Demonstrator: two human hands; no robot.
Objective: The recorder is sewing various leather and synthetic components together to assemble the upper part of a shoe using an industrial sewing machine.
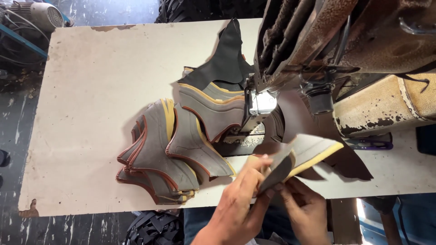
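Observation:
My left hand [239, 199] and my right hand [303, 209] are at the table's near edge, both gripping a folded grey shoe-upper piece [299, 154] with a yellow edge and dark lining. The piece is lifted, just right of the sewing machine's needle area [260, 103]. Another grey piece with red and yellow trim [213, 109] lies under the presser foot, joined to a black leather piece [227, 56]. A fanned stack of sewn grey pieces [165, 154] rests to the left of my hands.
A rusty industrial sewing machine [363, 41] takes up the upper right. The cream worktable [100, 90] has a chipped near-left corner. A motor [43, 16] sits on the floor at top left. Black pieces [152, 229] are piled below the table edge.

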